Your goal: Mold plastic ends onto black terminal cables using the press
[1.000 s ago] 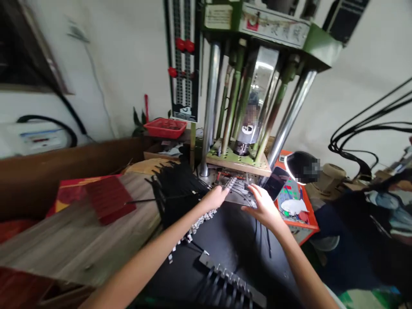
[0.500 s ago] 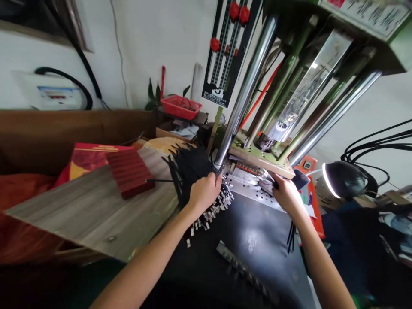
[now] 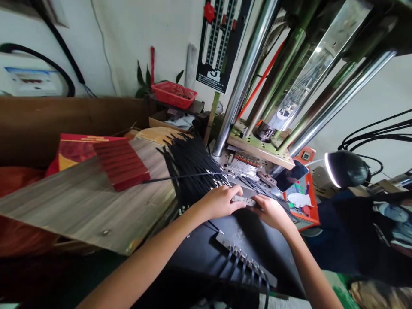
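My left hand [image 3: 225,201] and my right hand [image 3: 268,209] grip the two ends of a small metal bar [image 3: 243,200] at the front of the press bed. Thin black cables lie behind and beside my right hand. A large bundle of black cables [image 3: 189,167] with silvery ends lies left of the press, behind my left hand. Closer to me, a metal strip [image 3: 246,259] rests on the dark surface [image 3: 206,244] with several black cables running out of it towards me.
The press plate [image 3: 262,148] hangs between steel columns. A dark red block [image 3: 120,165] sits on a grey board [image 3: 80,197] at left. An orange tray [image 3: 313,210], a phone [image 3: 292,175] and a lamp [image 3: 349,168] stand at right.
My hands have come together in front of the press, from the bundle and the press bed, and now share the metal bar. The camera view has shifted slightly.
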Tool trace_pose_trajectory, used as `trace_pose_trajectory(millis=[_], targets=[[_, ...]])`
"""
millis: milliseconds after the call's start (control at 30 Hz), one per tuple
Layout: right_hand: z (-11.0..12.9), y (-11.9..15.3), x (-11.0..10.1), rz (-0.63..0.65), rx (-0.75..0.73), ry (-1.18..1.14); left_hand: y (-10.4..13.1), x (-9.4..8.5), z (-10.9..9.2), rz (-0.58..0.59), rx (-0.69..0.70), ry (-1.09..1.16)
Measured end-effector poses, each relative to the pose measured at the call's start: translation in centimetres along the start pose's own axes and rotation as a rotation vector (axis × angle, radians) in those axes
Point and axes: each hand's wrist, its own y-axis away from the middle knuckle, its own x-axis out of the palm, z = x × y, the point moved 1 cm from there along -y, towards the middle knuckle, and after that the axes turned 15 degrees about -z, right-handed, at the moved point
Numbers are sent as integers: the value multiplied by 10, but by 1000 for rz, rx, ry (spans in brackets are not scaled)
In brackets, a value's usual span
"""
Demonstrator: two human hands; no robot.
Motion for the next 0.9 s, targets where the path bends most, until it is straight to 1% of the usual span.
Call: trace_pose_trajectory(millis=[67, 133, 200, 300, 333, 400, 467, 533, 600, 667, 700, 767, 800, 833, 900], targets=[[-10, 12, -4, 79, -15, -51, 0, 10, 3, 31, 50, 12], [-23, 14, -4, 114, -17, -98, 2, 21, 4, 65, 96, -20], [-38, 7, 0, 69, 22, -105, 5, 30, 3, 86, 111, -64], [-58, -9, 11, -63, 115, -77, 11, 39, -2, 125, 137, -129], [-62, -13, 13, -90, 134, -78, 12, 39, -4, 142, 145, -148], [-65, -15, 14, -105, 143, -107, 9, 36, -6, 169, 160, -181], [-60, -6, 6, -94, 122, -152, 2, 24, -2, 164, 154, -215], [-50, 16, -8, -89, 96, -194, -7, 6, 11, 123, 106, -280], [-38, 48, -24, -86, 106, -236, -13, -17, 32, 73, 5, -392], [-26, 86, -33, -47, 183, -295, -12, -37, 57, 59, -120, -511], [-20, 104, -34, -8, 238, -331, -10, -44, 69, 68, -176, -557], [-10, 136, -28, 87, 327, -408, -2, -54, 85, 103, -250, -618], [-6, 148, -21, 120, 342, -439, 2, -56, 89, 120, -269, -637], [-2, 158, -12, 130, 335, -466, 6, -57, 89, 133, -278, -655], [3, 172, 7, 80, 288, -484, 11, -59, 84, 145, -281, -689]])
